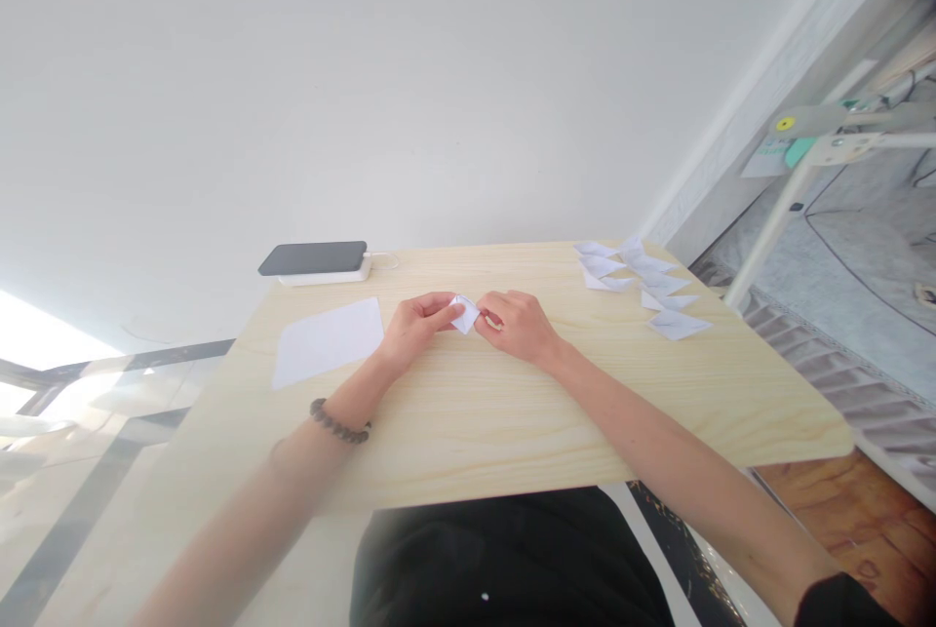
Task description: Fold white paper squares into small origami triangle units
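Observation:
A small piece of folded white paper (466,318) is held above the middle of the wooden table, between both hands. My left hand (418,327) pinches its left side, thumb on the near face. At its right corner, the thumb and fingertips of my right hand (516,323) close on the paper's edge. The fingers partly cover the folds. Left of my left hand lies a flat sheet of white paper (329,342). Several folded white paper boats (662,284) stand in two rows at the table's right, the nearest one (680,324) set toward the front.
At the table's back left, a dark phone (314,257) rests on a white block (322,278) with a white cable (384,260). The pale wooden table (468,432) meets a white wall behind. A white metal frame (775,217) stands beyond the right edge.

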`<control>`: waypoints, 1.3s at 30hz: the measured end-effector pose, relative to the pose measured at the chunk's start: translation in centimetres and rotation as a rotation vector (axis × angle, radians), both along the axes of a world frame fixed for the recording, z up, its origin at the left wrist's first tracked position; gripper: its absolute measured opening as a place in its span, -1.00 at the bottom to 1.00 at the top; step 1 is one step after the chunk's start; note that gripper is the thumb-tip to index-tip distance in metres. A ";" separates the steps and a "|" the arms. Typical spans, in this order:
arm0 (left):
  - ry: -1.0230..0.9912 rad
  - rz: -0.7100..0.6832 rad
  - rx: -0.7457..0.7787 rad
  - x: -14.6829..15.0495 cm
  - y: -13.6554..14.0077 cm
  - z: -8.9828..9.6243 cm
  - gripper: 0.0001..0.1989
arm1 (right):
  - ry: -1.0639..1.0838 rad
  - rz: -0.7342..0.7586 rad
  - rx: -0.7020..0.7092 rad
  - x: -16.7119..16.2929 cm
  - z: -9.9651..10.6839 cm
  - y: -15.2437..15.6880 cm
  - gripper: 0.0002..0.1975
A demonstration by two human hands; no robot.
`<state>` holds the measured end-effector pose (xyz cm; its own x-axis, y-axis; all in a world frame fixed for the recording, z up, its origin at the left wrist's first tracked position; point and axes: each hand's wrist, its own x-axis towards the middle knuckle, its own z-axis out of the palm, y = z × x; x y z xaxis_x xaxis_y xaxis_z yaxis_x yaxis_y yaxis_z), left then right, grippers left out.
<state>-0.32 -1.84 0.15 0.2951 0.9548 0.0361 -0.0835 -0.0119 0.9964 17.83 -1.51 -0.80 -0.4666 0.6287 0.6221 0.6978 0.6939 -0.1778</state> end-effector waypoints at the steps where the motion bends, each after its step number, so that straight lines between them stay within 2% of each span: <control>1: 0.004 0.003 0.010 0.0 0.0 0.0 -0.66 | 0.017 0.033 -0.043 0.1 0.1 0.0 -0.93; 6: 0.116 0.016 0.099 -0.3 0.1 0.1 -0.66 | 0.140 0.132 -0.250 0.6 0.1 -0.1 -0.90; 10: 0.145 0.026 0.117 -0.3 0.1 -0.1 -0.64 | 0.214 0.172 -0.317 0.5 -0.1 0.2 -0.85; 14: 0.117 0.056 0.110 -0.2 0.2 -0.4 -0.64 | 0.246 0.186 -0.318 0.4 -0.1 0.2 -0.84; 21: 0.236 0.081 0.180 -0.3 0.2 -0.5 -0.69 | 0.230 0.201 -0.268 0.4 -0.1 0.3 -0.83; 30: 0.039 0.093 0.075 0.3 -0.1 -0.2 -0.69 | 0.325 0.150 -0.274 0.0 0.2 0.3 -0.76; 39: 0.191 0.023 0.180 0.0 0.1 -0.2 -0.70 | 0.198 0.171 -0.255 0.3 0.0 0.2 -0.77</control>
